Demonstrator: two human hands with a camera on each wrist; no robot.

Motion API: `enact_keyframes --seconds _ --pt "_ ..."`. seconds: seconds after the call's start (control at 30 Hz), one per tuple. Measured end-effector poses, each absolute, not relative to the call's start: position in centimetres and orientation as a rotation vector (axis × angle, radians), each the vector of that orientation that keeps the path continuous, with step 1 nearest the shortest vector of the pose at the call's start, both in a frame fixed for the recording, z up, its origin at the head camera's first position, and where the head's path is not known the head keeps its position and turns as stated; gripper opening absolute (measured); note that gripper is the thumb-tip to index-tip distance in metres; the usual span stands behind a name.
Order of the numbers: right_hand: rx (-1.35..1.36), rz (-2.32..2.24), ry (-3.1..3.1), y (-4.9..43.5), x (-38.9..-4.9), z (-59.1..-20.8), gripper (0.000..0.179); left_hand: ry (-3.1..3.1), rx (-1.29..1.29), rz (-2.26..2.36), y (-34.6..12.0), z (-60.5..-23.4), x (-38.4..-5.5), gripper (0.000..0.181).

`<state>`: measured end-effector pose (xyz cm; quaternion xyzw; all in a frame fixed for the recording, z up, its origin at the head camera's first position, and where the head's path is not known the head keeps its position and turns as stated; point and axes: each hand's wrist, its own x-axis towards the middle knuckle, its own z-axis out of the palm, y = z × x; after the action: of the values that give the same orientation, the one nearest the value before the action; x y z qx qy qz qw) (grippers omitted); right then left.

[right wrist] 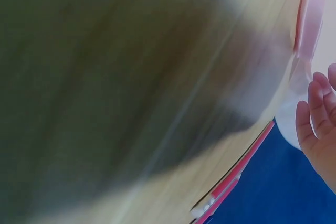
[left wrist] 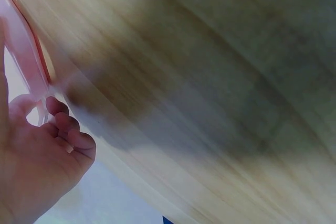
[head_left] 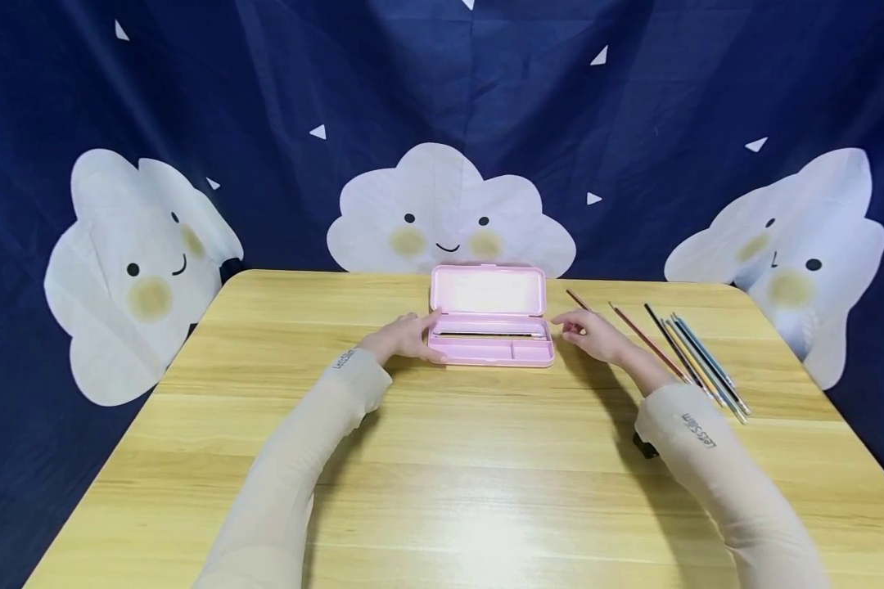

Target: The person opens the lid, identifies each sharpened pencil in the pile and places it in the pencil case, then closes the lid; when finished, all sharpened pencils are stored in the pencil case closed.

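A pink pencil case (head_left: 479, 353) lies on the table with its lid (head_left: 489, 291) raised toward the back. Lengthwise in its rear compartment rests at least one dark pencil (head_left: 489, 334); the front part is split by a divider. My left hand (head_left: 405, 337) holds the case's left end, thumb at the front corner and index finger along the side. Just off the right end, my right hand (head_left: 593, 334) hovers with loosely bent fingers and nothing visible in them. In the right wrist view, the fingers (right wrist: 316, 106) are spread near the case's pink edge (right wrist: 310, 19).
To the right, several pencils (head_left: 696, 356) lie in a loose bunch, partly behind the right forearm. One reddish pencil (head_left: 578, 300) lies behind the right hand. A dark blue curtain (head_left: 442, 74) with cloud faces hangs behind the wooden table (head_left: 442, 474).
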<state>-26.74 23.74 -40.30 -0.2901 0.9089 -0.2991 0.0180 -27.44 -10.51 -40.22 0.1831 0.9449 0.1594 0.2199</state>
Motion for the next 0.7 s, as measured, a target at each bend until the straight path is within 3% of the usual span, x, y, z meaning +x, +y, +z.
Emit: enact_keyframes --seconds 0.7 --pt "-0.659 -0.833 2.951 30.5 -24.0 -40.2 0.028 2.606 0.484 0.454 -10.5 -40.2 -27.3 0.102"
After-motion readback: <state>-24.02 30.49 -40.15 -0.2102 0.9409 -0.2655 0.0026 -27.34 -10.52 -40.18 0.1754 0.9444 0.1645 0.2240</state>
